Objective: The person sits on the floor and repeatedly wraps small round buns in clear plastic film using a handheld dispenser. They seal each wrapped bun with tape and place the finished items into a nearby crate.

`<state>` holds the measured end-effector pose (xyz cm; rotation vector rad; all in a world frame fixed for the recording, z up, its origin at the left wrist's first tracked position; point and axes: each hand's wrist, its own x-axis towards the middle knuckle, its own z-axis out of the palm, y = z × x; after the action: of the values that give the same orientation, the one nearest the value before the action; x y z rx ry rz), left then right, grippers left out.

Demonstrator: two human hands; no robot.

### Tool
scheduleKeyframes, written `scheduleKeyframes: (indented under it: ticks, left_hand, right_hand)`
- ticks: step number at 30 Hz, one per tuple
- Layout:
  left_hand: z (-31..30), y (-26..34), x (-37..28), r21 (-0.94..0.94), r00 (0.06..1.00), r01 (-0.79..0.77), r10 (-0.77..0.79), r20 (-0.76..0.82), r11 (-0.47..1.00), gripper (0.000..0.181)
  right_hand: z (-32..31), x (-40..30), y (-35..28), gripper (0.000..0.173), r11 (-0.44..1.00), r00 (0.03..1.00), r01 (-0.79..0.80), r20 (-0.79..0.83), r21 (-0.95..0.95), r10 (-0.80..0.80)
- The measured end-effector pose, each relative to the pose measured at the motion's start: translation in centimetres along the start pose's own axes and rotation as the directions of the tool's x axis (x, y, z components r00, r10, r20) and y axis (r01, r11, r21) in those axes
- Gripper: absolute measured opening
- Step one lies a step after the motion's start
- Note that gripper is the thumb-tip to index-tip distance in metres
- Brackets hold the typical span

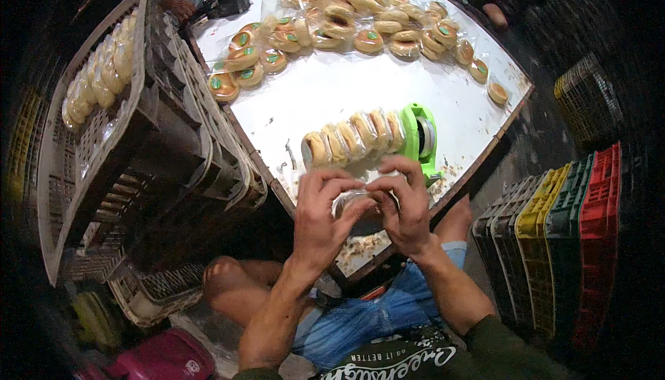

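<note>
My left hand and my right hand meet over the near part of the white table. Their fingertips pinch a clear plastic bag. Fingers and blur mostly hide what is inside it. Just beyond my fingers stands a row of several plastic-wrapped buns, set on edge side by side. A bright green tape dispenser with a tape roll is at the right end of that row, close to my right fingers.
Loose bagged buns, some with green labels, cover the far side of the white table. Left of it, stacked plastic crates hold wrapped buns on top. Coloured crates stand at right. Other people's arms and legs show beyond the table.
</note>
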<state>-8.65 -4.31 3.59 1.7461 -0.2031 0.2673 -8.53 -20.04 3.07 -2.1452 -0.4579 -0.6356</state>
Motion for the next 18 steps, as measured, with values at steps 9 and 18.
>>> scheduleKeyframes:
  ticks: [9,18]
  left_hand:
    - [3.8,-5.4,-1.0,-0.526,0.917,0.305,-0.393,-0.062,0.794,0.024]
    - [5.0,-5.4,-0.7,-0.381,0.974,0.223,-0.223,0.046,0.897,0.030]
  right_hand:
    - [3.5,-3.3,-0.8,0.029,0.394,0.672,-0.367,-0.053,0.843,0.738]
    - [-3.4,-6.5,13.1,0.040,0.670,0.650,-0.742,-0.280,-0.030,0.707]
